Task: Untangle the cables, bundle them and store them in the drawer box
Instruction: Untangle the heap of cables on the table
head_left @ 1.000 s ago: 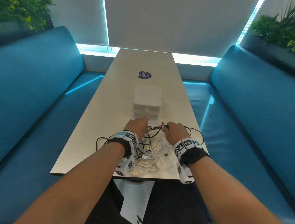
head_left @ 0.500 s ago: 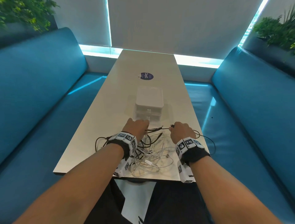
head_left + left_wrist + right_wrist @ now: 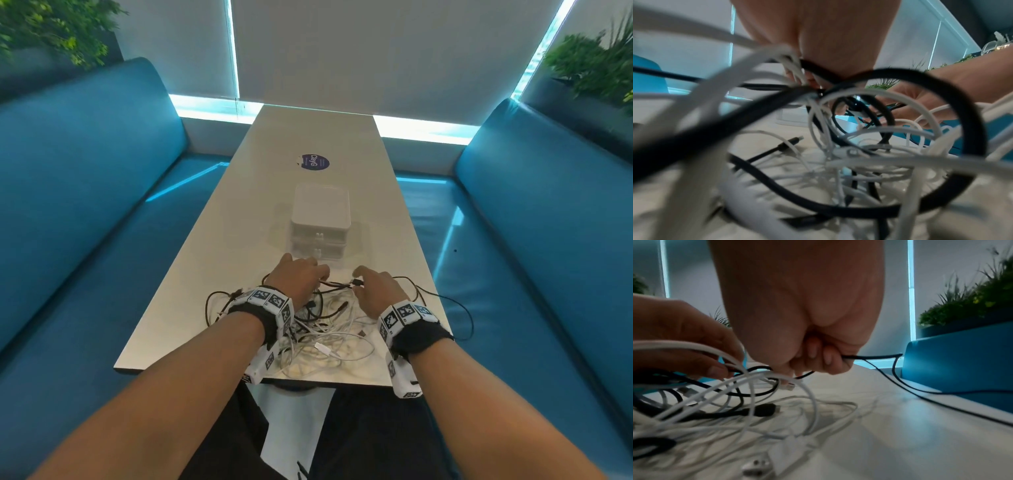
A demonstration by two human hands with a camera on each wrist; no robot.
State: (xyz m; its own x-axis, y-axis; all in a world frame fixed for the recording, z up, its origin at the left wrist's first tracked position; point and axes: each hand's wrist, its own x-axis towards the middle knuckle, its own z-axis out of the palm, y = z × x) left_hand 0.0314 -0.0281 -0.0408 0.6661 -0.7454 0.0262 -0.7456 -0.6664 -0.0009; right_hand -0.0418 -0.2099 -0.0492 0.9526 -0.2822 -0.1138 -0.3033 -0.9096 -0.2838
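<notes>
You are untangling: your right hand is gripping a thin black cable, your left hand is pinching the tangled cables, so next you are likely drawing that strand free.

Blurred to smears: the cables nearest the left wrist camera. Left hand fingertips buried in the tangle, grip unreadable. Drawer box contents hidden. Near desk edge masked by forearms.

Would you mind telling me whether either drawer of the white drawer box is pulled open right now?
No, both drawers of the drawer box sit flush and closed, beyond the tangled cables on the table.
</notes>
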